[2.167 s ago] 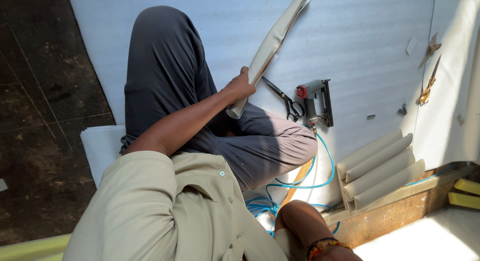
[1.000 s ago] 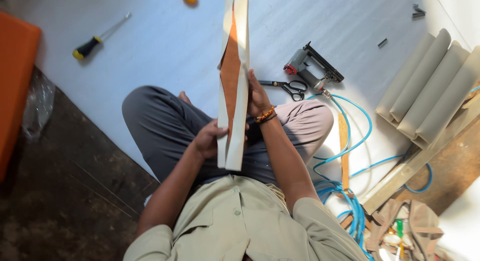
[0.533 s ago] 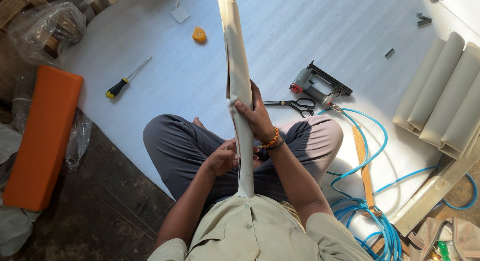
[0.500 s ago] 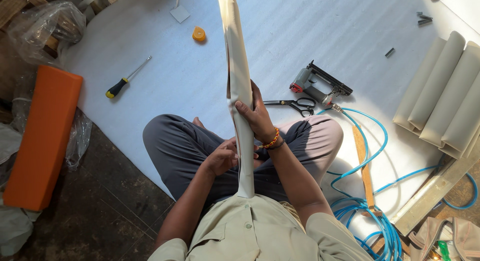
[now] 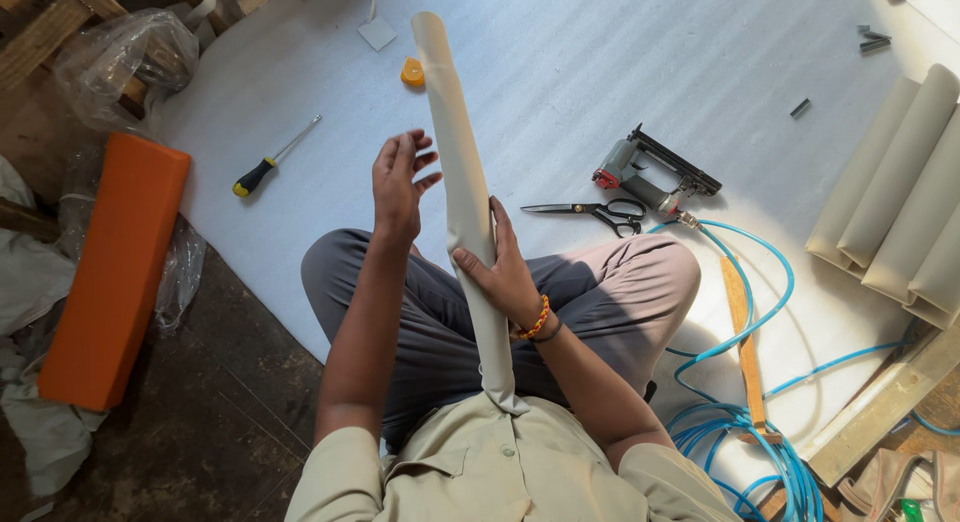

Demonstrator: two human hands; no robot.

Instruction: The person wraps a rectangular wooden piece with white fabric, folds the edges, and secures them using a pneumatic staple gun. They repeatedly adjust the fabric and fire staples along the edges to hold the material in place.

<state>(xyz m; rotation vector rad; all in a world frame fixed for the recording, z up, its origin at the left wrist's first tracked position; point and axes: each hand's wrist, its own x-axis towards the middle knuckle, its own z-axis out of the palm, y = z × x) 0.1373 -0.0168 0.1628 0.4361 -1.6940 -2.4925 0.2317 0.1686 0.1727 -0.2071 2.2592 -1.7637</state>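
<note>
I sit cross-legged on a white floor sheet (image 5: pixel 560 92). A long beige fabric-covered strip (image 5: pixel 462 182) stands almost upright in front of my chest, its lower end against my shirt. My right hand (image 5: pixel 500 267), with an orange bead bracelet at the wrist, grips the strip at its middle. My left hand (image 5: pixel 400 182) is raised just left of the strip with fingers spread, not touching it and holding nothing.
A pneumatic stapler (image 5: pixel 650 177) and black scissors (image 5: pixel 595 214) lie right of my knee, fed by a blue air hose (image 5: pixel 750 312). A yellow-handled screwdriver (image 5: pixel 270 160) and an orange cap (image 5: pixel 412 74) lie to the left. Several beige covered strips (image 5: pixel 900 197) are stacked at right; an orange cushion (image 5: pixel 110 267) at left.
My left hand let go of the strip and lifted up beside it with fingers apart. My right hand keeps its grip. The view shifted slightly.
</note>
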